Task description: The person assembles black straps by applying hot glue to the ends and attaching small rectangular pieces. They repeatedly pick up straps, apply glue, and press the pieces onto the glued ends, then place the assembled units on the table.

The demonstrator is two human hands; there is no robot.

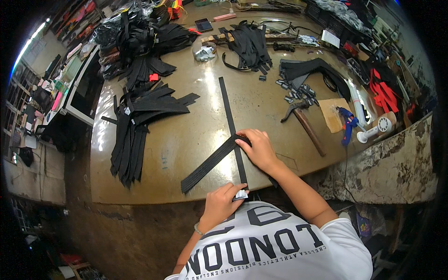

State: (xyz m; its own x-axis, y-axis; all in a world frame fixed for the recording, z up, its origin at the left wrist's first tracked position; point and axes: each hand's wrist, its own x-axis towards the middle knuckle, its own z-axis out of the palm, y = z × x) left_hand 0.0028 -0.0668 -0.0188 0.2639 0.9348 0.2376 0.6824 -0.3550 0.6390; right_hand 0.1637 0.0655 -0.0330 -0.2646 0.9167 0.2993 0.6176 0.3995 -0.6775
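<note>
A long, narrow black strap (226, 100) runs from the middle of the table down to its front edge. Across it lies a wider, ribbed black strap (205, 167), slanting down to the left. My right hand (259, 150) is closed on the wide strap's upper end where the two cross; a dark strap end shows below that wrist. At the table edge, my left hand (220, 201) is closed by the narrow strap's near end, pinching a small white-and-grey piece (240, 194) whose kind I cannot make out.
Black strap bundles (128, 144) lie left, with a larger pile (135, 42) behind and more straps (247, 46) at the back. On the right are small buckles (298, 93), a hammer (308, 130), cardboard (330, 116), a blue glue gun (347, 125) and a small white fan (375, 129).
</note>
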